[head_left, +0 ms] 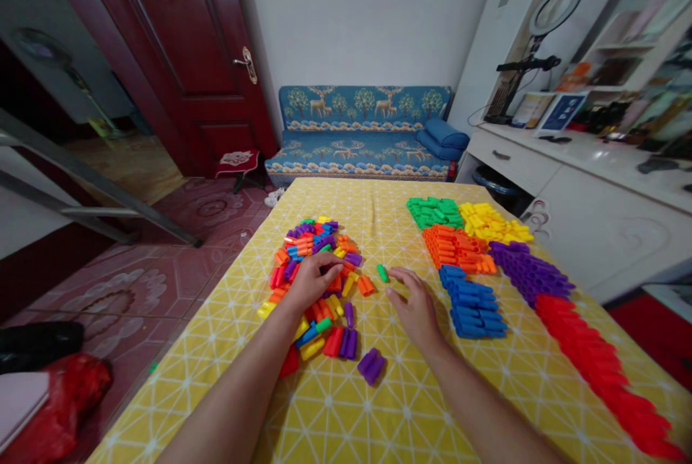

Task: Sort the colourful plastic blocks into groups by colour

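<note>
My left hand (316,278) reaches over a mixed pile of coloured plastic pieces (308,241), fingers bent above orange ones; whether it grips any piece is hidden. To its right, my right hand (414,302) has thumb and fingers apart, with nothing between them. Just left of its fingertips a small green piece (383,273) lies on the yellow cloth. An orange pair (366,286) and a purple pair (371,367) lie near the pile. Sorted groups sit on the right: green (434,212), yellow (491,222), orange (457,249), blue (474,305), purple (527,269) and red (600,370).
The pieces lie on a table with a yellow patterned cloth (346,421). Beyond its far edge stands a blue sofa (351,147). A white cabinet (610,197) with a ring light (556,9) is at the right, and a metal ladder frame (102,168) at the left.
</note>
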The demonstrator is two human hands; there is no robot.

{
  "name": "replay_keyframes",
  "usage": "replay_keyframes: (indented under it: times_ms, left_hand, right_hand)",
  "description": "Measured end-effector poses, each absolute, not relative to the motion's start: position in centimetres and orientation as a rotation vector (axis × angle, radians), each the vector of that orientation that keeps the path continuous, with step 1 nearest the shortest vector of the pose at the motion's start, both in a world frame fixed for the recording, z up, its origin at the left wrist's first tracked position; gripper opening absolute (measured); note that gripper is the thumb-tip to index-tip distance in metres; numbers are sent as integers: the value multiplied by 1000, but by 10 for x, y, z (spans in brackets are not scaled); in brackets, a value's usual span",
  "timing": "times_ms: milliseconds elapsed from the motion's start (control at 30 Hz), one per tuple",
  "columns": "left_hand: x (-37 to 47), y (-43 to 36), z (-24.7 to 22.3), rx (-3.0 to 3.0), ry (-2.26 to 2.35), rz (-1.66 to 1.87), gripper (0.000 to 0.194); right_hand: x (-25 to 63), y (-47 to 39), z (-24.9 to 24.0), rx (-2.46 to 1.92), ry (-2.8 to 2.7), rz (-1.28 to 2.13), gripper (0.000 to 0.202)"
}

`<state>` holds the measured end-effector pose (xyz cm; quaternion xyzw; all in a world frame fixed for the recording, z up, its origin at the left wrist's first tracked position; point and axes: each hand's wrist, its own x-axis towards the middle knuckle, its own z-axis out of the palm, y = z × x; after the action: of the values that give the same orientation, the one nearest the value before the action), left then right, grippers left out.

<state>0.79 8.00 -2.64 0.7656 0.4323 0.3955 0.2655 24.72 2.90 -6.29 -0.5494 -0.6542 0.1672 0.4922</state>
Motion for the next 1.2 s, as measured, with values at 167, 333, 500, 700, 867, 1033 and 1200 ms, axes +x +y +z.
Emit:
replay_keyframes:
  times_ms: [167,333,500,700,867,1033,1200]
  left_hand:
    - [9,79,-25,2006,1188,1083,26]
    - [10,75,-21,1936,1231,1110,38]
    - [7,73,-5,1892,1221,1085,49]
    - [4,70,30,1770,1245,1141,40]
    - [-19,53,17,1921,1665,1222,40]
    - [-61,59,-21,1739,2171,1170,67]
    - [-75,99,-31,1707,2064,1141,64]
  right_hand:
    - [248,30,-62,-1337,-1565,405,28]
    - [249,31,-62,-1327,-1552,446,27]
    - [248,32,-62,-1336,-1560,459,26]
    - [247,31,-60,-1305,-1577,455,25]
    - [247,31,-60,-1315,-1592,434,26]
    - [247,33,-67,-1368,-1607,345,34]
    - [244,36,-79,-1396,-1616,246,53]
